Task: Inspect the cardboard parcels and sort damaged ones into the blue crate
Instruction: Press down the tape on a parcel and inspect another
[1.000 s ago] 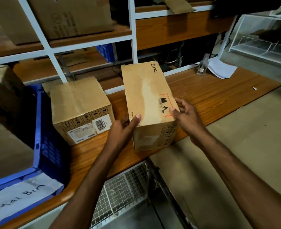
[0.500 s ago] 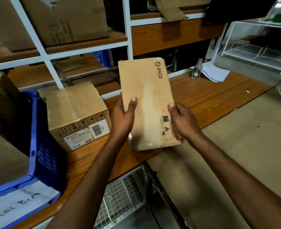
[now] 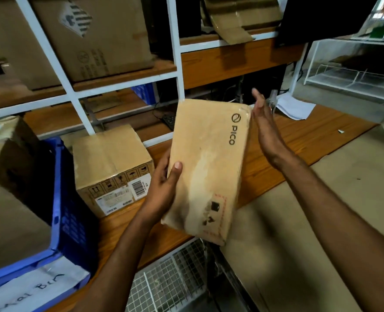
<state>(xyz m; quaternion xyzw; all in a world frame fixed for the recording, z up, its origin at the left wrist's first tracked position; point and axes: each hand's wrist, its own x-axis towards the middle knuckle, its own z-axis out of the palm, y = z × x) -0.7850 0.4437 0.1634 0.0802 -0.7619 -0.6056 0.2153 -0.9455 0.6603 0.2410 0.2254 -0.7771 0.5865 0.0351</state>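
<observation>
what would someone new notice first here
The tan PICO parcel is held up mid-frame, its face scuffed, the left hand gripping its left edge and the right hand flat beside its top right corner. Left of it, a barcode-labelled parcel sits on the bench beside the blue crate.

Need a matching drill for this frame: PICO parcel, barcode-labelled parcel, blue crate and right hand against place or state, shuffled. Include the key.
Things
1. PICO parcel
2. barcode-labelled parcel
3. blue crate
4. right hand

Place or state
A. open, fingers straight, beside a parcel's right edge
B. stands on the wooden bench
C. held up above the bench, gripped by the left hand
D. at the bench's left end, cardboard boxes inside

Pairs: 1-C, 2-B, 3-D, 4-A
</observation>
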